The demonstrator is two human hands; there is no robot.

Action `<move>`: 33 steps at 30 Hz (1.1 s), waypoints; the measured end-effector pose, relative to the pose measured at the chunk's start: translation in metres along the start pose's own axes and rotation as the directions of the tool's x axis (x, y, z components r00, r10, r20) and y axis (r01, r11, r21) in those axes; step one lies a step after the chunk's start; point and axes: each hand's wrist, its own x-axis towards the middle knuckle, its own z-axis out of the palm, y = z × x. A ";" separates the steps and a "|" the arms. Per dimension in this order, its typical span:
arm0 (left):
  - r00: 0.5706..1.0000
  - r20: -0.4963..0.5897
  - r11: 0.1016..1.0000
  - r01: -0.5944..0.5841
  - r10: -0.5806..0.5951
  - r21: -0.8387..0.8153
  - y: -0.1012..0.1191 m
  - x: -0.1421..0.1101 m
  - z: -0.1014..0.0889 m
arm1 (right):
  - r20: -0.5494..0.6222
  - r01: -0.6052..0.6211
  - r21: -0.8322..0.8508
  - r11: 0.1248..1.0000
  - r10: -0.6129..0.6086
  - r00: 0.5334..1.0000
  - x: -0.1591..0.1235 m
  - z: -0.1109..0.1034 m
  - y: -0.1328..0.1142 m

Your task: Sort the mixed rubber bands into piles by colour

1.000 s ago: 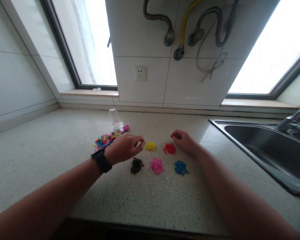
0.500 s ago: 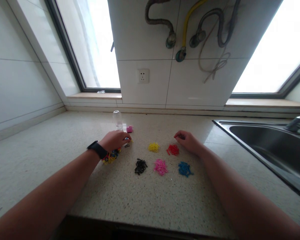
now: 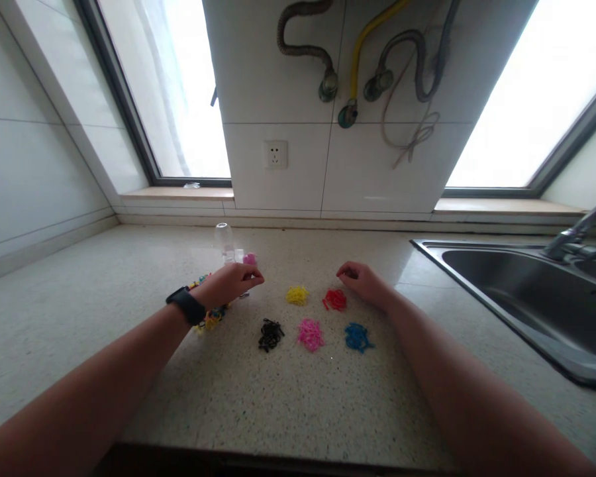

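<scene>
My left hand (image 3: 236,279), with a dark watch band on its wrist, is pinched closed over the counter. Whatever its fingertips hold is too small to make out. Under and behind that wrist lies a mixed-colour pile of small rubber bands (image 3: 211,319), partly covered by the arm. My right hand (image 3: 361,279) rests with curled fingers just behind the red bands (image 3: 334,299); its fingertips hide any content. Between the hands are the yellow bands (image 3: 297,295). Nearer to me lie the black bands (image 3: 271,334), pink bands (image 3: 310,334) and blue bands (image 3: 358,337), each in a separate heap.
A clear bottle (image 3: 223,240) stands behind my left hand, beside a small pink object (image 3: 249,259). At the right a steel sink (image 3: 437,255) with a faucet (image 3: 576,235) is set into the speckled counter (image 3: 278,404). Hoses and a socket (image 3: 276,154) are on the wall.
The view has shifted slightly to the right. My left hand has moved a little rightward over the counter, and the yellow bit at its fingertips no longer shows. My right hand stays by the red heap.
</scene>
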 end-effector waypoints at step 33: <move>0.961 0.191 0.060 0.182 0.201 -0.981 0.154 -0.044 0.006 | 0.021 -0.007 0.003 1.000 0.007 1.000 0.003 0.000 0.004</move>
